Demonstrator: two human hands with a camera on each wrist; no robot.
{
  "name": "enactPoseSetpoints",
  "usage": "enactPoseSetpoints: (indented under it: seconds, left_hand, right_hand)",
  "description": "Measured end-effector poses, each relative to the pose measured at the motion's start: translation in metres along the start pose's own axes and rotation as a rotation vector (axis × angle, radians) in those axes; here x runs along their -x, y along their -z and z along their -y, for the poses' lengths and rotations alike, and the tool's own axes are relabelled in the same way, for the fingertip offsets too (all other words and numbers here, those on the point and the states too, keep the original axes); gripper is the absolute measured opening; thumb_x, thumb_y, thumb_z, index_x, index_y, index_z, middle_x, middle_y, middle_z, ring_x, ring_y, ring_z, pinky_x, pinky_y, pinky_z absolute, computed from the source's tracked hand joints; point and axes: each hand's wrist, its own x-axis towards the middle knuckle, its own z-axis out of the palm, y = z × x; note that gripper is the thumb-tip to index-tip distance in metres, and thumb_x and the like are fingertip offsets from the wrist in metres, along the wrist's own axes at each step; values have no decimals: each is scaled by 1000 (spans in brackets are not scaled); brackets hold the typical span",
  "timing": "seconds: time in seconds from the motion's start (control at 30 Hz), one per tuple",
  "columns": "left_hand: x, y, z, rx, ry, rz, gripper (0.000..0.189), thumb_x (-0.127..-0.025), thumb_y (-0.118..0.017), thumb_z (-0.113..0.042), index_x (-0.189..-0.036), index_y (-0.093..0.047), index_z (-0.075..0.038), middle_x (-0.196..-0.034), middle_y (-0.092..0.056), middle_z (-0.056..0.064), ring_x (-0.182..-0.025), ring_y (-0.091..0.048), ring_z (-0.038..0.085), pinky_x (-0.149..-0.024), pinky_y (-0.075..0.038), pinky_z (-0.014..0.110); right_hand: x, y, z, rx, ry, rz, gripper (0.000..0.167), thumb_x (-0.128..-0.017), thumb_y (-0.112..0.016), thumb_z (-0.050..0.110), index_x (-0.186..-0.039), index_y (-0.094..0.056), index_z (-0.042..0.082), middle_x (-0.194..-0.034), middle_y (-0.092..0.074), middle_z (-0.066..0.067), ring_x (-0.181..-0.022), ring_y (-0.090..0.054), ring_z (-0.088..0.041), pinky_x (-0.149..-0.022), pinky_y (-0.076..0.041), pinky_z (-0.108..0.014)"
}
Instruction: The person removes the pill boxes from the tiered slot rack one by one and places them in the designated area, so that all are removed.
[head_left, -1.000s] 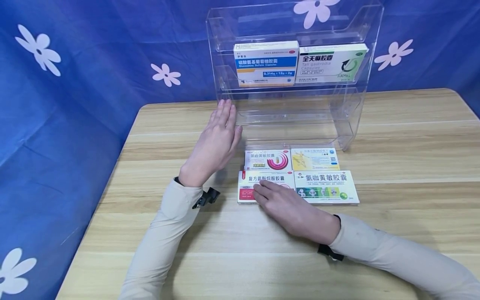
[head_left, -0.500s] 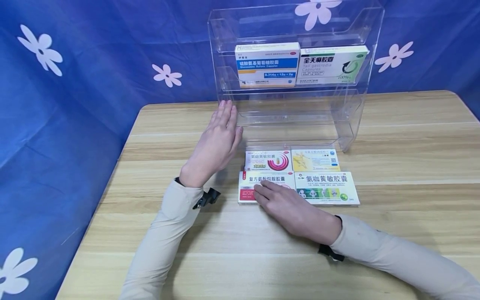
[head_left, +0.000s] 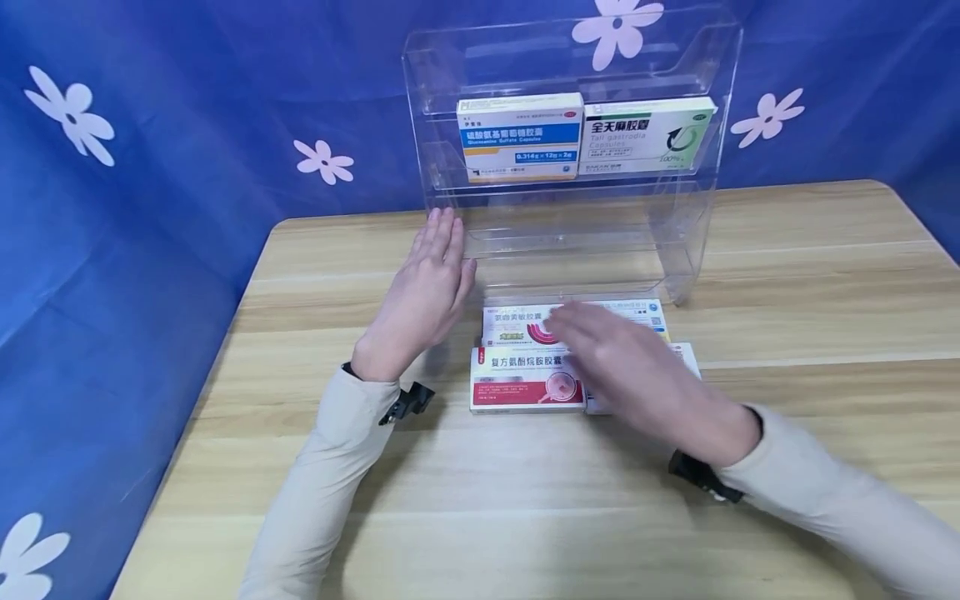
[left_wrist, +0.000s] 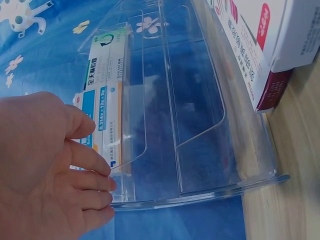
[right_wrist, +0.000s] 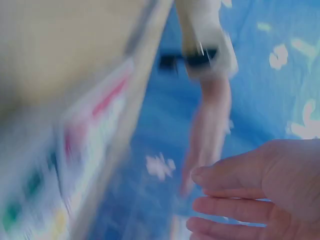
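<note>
My left hand (head_left: pixel 416 300) lies along the left side of a clear acrylic display rack (head_left: pixel 570 196), fingers extended. In the left wrist view its fingertips are at the rack's edge, grasping nothing. Over the medicine boxes in front of the rack is my right hand (head_left: pixel 637 375), blurred, with nothing in its fingers. A red-and-white medicine box (head_left: pixel 525 392) lies at front left, and a box with a pink spiral (head_left: pixel 510 321) lies behind it. The hand partly covers the yellow-and-white box (head_left: pixel 637 310) and most of the white box (head_left: pixel 688 357) at front right.
The rack's upper tier holds a blue-and-white capsule box (head_left: pixel 521 137) and a green-and-white capsule box (head_left: pixel 645 137). A wooden table (head_left: pixel 810 333) carries everything. Blue cloth (head_left: pixel 187 108) with white flowers hangs behind and to the left.
My right hand has lifted off the red-and-white box and moved right and up over the other boxes. The left hand keeps its place at the rack. The head view has shifted slightly.
</note>
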Motion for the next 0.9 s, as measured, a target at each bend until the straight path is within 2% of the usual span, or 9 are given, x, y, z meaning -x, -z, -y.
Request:
enactPoseSetpoints:
  seconds: [0.2, 0.37, 0.53, 0.73, 0.9]
  left_hand:
    - [3, -1, 2, 9, -3, -16, 57, -106, -27, -28, -147, -23, 12, -155, -14, 28, -146, -7, 36, -120, -7, 41]
    - [4, -1, 1, 5, 2, -3, 57, -106, -27, -28, -147, -22, 12, -155, -14, 28, -146, -6, 35, -120, -8, 43]
    - [4, 0, 1, 3, 5, 11, 58, -106, -26, -28, -147, -21, 12, -156, -12, 28, -146, -5, 36, -120, -8, 43]
    - [4, 2, 1, 6, 12, 14, 58, -106, -26, -29, -148, -21, 11, -156, -12, 27, -146, -5, 35, -120, -6, 41]
    - [3, 4, -1, 10, 11, 17, 58, -106, -27, -28, -148, -21, 11, -156, -12, 27, -146, -5, 35, -120, -7, 42]
  right_hand:
    - [-8, 37, -41, 16, -132, -168, 43, -79, -74, -5, -120, -62, -3, -119, -64, -22, -108, -62, -38, -88, -54, -48]
    - [-15, 57, -72, 65, -193, -248, 36, -80, -71, -7, -116, -64, -6, -114, -65, -25, -103, -63, -41, -88, -53, -50]
    - [-21, 69, -90, 116, -221, -296, 32, -82, -71, -5, -114, -65, -7, -112, -66, -25, -102, -64, -42, -91, -52, -50]
    - [-34, 85, -109, 186, -280, -313, 31, -85, -70, -1, -115, -65, -7, -111, -66, -26, -95, -64, -45, -88, -52, -54]
    - [-45, 98, -123, 220, -363, -312, 28, -89, -66, 5, -116, -66, -5, -111, -66, -26, -88, -63, -46, -77, -51, -60]
